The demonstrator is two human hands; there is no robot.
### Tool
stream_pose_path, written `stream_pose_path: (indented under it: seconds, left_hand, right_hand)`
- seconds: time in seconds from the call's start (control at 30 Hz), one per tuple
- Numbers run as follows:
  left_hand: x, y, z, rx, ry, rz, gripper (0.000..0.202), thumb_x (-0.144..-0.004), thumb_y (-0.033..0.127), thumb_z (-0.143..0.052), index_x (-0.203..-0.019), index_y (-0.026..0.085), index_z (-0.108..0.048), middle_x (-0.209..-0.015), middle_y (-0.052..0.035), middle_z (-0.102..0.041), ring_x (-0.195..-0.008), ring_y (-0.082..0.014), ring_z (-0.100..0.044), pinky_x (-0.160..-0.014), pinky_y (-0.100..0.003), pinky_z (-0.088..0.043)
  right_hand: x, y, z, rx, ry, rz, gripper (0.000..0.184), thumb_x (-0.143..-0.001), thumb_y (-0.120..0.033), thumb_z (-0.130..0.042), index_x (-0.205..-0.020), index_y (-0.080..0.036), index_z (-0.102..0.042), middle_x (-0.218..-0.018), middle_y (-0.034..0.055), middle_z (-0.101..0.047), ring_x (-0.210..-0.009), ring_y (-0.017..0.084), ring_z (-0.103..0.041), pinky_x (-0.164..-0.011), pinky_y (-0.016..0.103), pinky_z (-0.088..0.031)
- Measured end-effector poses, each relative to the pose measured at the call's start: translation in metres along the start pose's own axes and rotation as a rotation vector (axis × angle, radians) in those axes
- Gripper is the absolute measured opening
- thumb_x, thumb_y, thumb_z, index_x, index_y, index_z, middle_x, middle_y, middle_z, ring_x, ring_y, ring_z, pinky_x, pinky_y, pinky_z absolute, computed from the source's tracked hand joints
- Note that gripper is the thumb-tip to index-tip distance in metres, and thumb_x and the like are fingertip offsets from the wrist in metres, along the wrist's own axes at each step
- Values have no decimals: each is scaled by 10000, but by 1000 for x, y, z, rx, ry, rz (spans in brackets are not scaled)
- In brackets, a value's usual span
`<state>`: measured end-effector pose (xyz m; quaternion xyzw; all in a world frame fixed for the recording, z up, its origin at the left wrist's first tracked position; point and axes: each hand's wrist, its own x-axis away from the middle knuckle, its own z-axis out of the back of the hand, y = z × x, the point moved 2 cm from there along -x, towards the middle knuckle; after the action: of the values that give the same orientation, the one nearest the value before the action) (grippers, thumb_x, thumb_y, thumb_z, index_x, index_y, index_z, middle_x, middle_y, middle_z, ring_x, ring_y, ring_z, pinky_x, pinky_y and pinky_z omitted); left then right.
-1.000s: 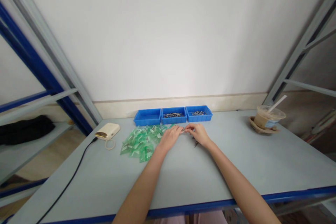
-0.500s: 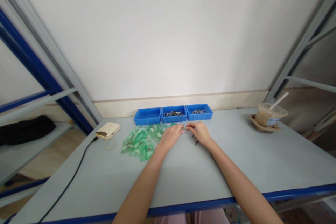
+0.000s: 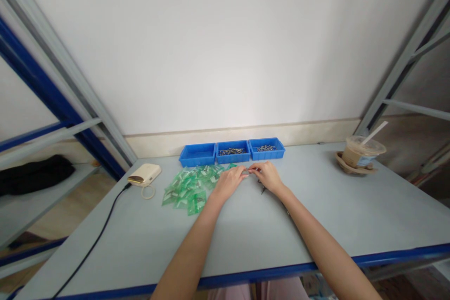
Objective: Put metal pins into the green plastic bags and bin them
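Over the tabletop, my left hand (image 3: pixel 229 183) and my right hand (image 3: pixel 267 177) almost meet, their fingers pinched. Between the fingertips shows a small, thin metal piece (image 3: pixel 246 171), too small to tell its kind. Left of my left hand lies a pile of small green plastic bags (image 3: pixel 191 185), several with small metal parts inside. Under my right hand, partly hidden, some dark metal pieces (image 3: pixel 263 189) lie on the table. Just beyond the hands stand a blue bin with screw-like parts (image 3: pixel 233 158) and another with silvery ones (image 3: pixel 267 155).
A third blue bin (image 3: pixel 198 161) stands at the left of the row, against the wall. A cream-coloured device (image 3: pixel 147 173) with a black cable (image 3: pixel 101 232) lies at the left. A plastic drink cup (image 3: pixel 358 154) sits in a cardboard holder (image 3: pixel 346 166) at the right.
Both hands stay in nearly the same place. The fingertips have shifted slightly around the small metal piece, which shows darker between them now.
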<state>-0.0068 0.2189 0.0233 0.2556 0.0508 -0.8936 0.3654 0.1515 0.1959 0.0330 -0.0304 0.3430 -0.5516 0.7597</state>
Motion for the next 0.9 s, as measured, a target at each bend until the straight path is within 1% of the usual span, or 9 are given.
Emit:
stream_pose_path:
  seconds: [0.1, 0.17, 0.3, 0.4, 0.5, 0.63, 0.73, 0.8, 0.9]
  left_hand:
    - [0, -1, 0, -24, 2, -25, 232, -920, 289, -351, -961, 181, -553, -902, -40, -627, -873, -158, -589, -748, -245, -441]
    - [-1, -2, 0, -35, 6, -24, 250, -926, 280, -333, -941, 176, -560, -884, -38, -628, -853, -155, -592, -739, -240, -439]
    - [-1, -2, 0, -31, 8, -6, 271, -926, 308, -333, -921, 177, -569, -842, -37, -629, -817, -159, -598, -704, -239, -437]
    - [0, -1, 0, -29, 27, -1, 260, -907, 358, -375, -963, 182, -559, -838, -36, -631, -786, -164, -602, -661, -237, -434]
    - [0, -1, 0, -75, 42, -19, 259, -918, 332, -352, -940, 181, -561, -820, -34, -631, -777, -161, -600, -663, -237, -428]
    - [0, 0, 1, -119, 22, -38, 294, -929, 314, -315, -904, 170, -571, -816, -44, -632, -804, -168, -598, -686, -244, -426]
    - [0, 0, 1, -92, 7, -7, 313, -925, 345, -319, -902, 164, -574, -813, -50, -633, -787, -171, -602, -666, -243, -424]
    - [0, 0, 2, -63, 9, 12, 303, -915, 371, -342, -933, 170, -568, -818, -46, -633, -768, -165, -603, -648, -235, -420]
    - [0, 0, 2, -58, -5, 9, 292, -916, 364, -346, -934, 173, -567, -811, -40, -631, -754, -154, -600, -642, -221, -410]
  right_hand:
    - [0, 0, -1, -108, -43, -29, 214, -851, -314, -481, -973, -227, -634, -765, -14, -680, -586, 120, -582, -640, 235, -406]
    - [0, -1, -1, -146, -56, 3, 221, -835, -311, -509, -1012, -226, -612, -817, -11, -679, -631, 121, -594, -653, 232, -412]
    - [1, -1, 0, -26, -11, 35, 161, -823, -314, -532, -881, -230, -657, -844, -1, -681, -715, 145, -602, -700, 251, -403]
    - [1, -1, 0, 43, 4, 32, 205, -843, -340, -501, -848, -234, -676, -864, 9, -683, -743, 157, -602, -723, 265, -397]
    - [1, -1, 0, 27, -9, 12, 233, -854, -353, -476, -867, -234, -676, -876, 10, -681, -748, 157, -601, -709, 263, -403]
    - [1, -4, 0, -59, 3, 51, 189, -824, -302, -529, -962, -230, -636, -925, 2, -667, -720, 129, -591, -700, 244, -410]
    - [1, -4, 0, -66, 15, 58, 126, -809, -275, -549, -864, -212, -645, -845, -1, -671, -675, 125, -582, -670, 236, -402]
    - [1, -4, 0, -67, 6, 49, 133, -821, -276, -532, -818, -207, -646, -814, -2, -672, -644, 123, -578, -652, 234, -398]
    - [1, -4, 0, -89, -10, 39, 162, -841, -292, -500, -871, -215, -639, -835, -2, -674, -625, 120, -578, -641, 232, -400]
